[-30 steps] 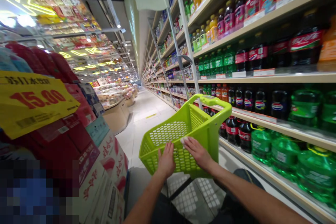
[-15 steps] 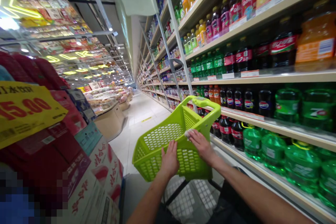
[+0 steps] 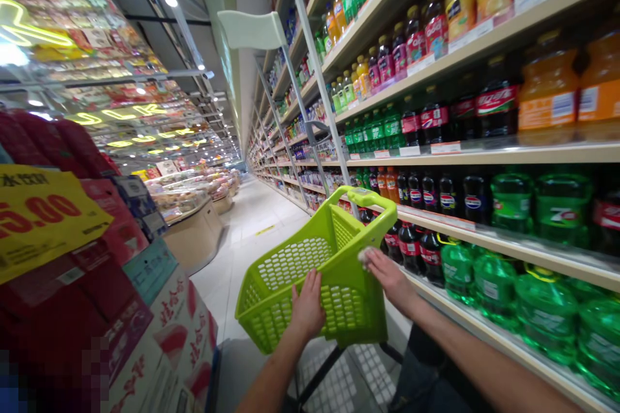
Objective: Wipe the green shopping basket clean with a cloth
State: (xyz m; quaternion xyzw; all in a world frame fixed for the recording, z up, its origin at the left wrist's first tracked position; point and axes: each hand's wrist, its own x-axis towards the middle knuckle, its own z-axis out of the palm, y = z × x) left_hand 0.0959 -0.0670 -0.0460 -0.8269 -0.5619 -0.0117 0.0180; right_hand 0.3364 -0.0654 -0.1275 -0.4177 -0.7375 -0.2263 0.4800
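A lime-green plastic shopping basket (image 3: 290, 264) sits tilted in front of me on a grey mesh cart frame (image 3: 339, 374). My left hand (image 3: 307, 305) grips the basket's near rim, fingers curled over it. My right hand (image 3: 387, 276) rests on the basket's right side wall near the top edge. A small white wad (image 3: 364, 255) shows at its fingertips. The basket's handle end (image 3: 368, 197) points away toward the shelves. Nothing shows inside the basket.
Long shelves of soda bottles (image 3: 460, 193) run along the right side of the aisle. Stacked red cartons with a yellow price sign (image 3: 43, 219) stand close on the left. The tiled aisle floor (image 3: 252, 219) stretches ahead, with round display islands (image 3: 194, 232) on the left.
The basket has shifted left and tilted further. My right hand slid along its side wall toward the right upper edge. My left hand stays on the near rim.
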